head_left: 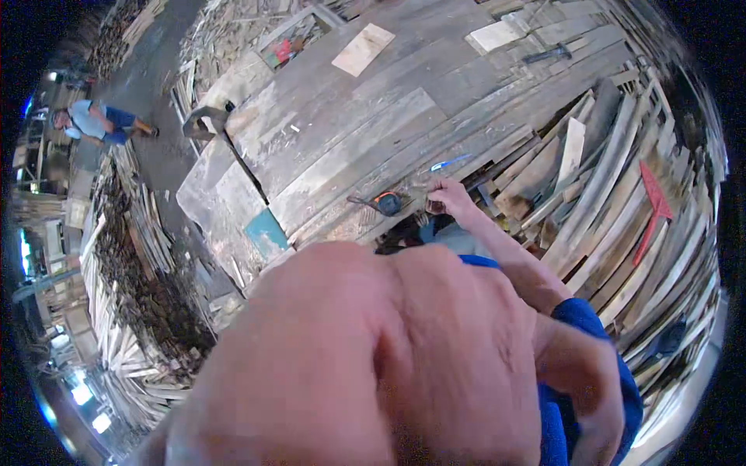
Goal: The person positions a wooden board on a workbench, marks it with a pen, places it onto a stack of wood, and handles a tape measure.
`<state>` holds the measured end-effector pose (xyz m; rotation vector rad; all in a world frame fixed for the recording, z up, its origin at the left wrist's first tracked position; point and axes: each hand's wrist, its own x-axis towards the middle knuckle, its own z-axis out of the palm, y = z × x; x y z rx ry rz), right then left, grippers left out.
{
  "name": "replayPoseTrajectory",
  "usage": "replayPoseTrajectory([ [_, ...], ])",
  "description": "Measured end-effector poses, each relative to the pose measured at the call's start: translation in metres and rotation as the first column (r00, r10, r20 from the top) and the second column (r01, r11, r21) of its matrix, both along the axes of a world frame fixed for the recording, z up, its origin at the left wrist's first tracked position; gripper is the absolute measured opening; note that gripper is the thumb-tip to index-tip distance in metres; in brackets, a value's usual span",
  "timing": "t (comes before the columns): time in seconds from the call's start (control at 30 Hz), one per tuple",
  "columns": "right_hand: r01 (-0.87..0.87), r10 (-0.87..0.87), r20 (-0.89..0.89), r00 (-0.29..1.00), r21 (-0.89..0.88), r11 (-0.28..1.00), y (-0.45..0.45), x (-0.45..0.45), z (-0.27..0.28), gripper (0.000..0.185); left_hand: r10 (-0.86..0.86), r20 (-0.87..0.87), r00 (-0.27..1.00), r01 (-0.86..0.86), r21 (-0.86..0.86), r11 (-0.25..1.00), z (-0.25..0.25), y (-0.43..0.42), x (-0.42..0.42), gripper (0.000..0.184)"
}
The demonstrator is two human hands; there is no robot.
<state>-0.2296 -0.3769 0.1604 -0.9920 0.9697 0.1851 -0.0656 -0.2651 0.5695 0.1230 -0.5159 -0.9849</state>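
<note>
My left hand (458,334) is very close to the camera and fills the lower middle of the head view, blurred. Its knuckles are bent, and its fingertips are out of sight. Beyond it, my right hand (449,196) is at the near edge of the wooden work table (334,155), fingers curled in; whatever they may hold is too small to make out. Just left of this hand lies a black and orange tape measure (388,203). A blue pen-like item (451,163) lies on the tabletop just above the hand.
Long wood strips (598,225) are piled at the right, with a red angled tool (654,206) on them. A pale board (363,49), a teal piece (266,231) and a dark tool (548,54) lie on the table. Another person (97,120) stands at far left.
</note>
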Motion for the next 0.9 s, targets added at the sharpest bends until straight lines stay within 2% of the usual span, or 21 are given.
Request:
replayPoseTrajectory([
  [0.07,0.076,-0.076,-0.017,0.997,-0.014,0.997,-0.006,-0.023,-0.002,0.009,-0.01,0.007,1.0,0.01,0.019,1.0,0.005,-0.004,-0.017,0.018],
  [0.2,0.121,-0.122,-0.007,0.993,-0.047,0.991,-0.023,-0.066,-0.001,0.012,-0.009,0.02,1.0,0.008,0.071,0.997,0.019,-0.009,-0.038,0.018],
  [0.23,0.152,-0.151,-0.026,0.988,0.011,0.988,-0.027,-0.075,0.001,0.013,-0.006,0.021,1.0,0.004,0.088,0.996,0.024,-0.009,-0.042,0.019],
  [0.43,0.182,-0.182,0.019,0.983,-0.002,0.983,-0.041,-0.107,0.0,0.013,0.003,0.033,0.999,-0.007,0.123,0.992,0.038,-0.037,-0.078,0.023],
  [0.47,0.16,-0.16,0.023,0.987,0.004,0.987,-0.045,-0.108,0.005,0.013,-0.064,0.18,0.982,0.02,0.232,0.972,0.04,-0.046,-0.072,0.026],
  [0.6,0.081,-0.08,0.06,0.995,-0.02,0.996,-0.059,-0.117,0.01,0.016,-0.028,0.246,0.969,-0.026,0.214,0.976,0.016,-0.024,-0.107,0.027],
  [0.63,0.06,-0.058,0.078,0.995,-0.025,0.998,-0.06,-0.119,0.011,0.017,-0.012,0.259,0.966,-0.047,0.221,0.974,0.008,-0.021,-0.111,0.029],
  [0.67,0.12,-0.12,0.133,0.984,0.011,0.993,-0.06,-0.121,0.013,0.016,0.013,0.274,0.962,-0.077,0.227,0.971,0.001,-0.018,-0.113,0.032],
  [0.77,0.027,-0.028,0.137,0.99,0.01,1.0,-0.069,-0.129,0.012,0.018,0.097,0.327,0.94,-0.185,0.249,0.951,-0.021,-0.008,-0.119,0.043],
  [0.8,-0.032,0.045,0.172,0.984,-0.073,0.997,-0.072,-0.13,0.02,0.021,0.108,0.357,0.928,-0.202,0.239,0.95,-0.028,-0.009,-0.114,0.047],
  [0.83,-0.233,0.268,0.067,0.961,-0.319,0.919,-0.08,-0.122,0.039,0.022,0.119,0.39,0.913,-0.206,0.19,0.96,-0.034,-0.021,-0.104,0.051],
  [0.87,-0.094,0.173,0.217,0.961,-0.332,0.939,-0.079,-0.133,-0.002,0.017,0.135,0.424,0.896,-0.195,0.101,0.976,-0.041,-0.044,-0.093,0.056],
  [0.9,-0.086,0.174,0.217,0.96,-0.363,0.928,-0.082,-0.118,0.051,0.012,0.149,0.451,0.88,-0.166,-0.002,0.986,-0.044,-0.07,-0.084,0.06],
])
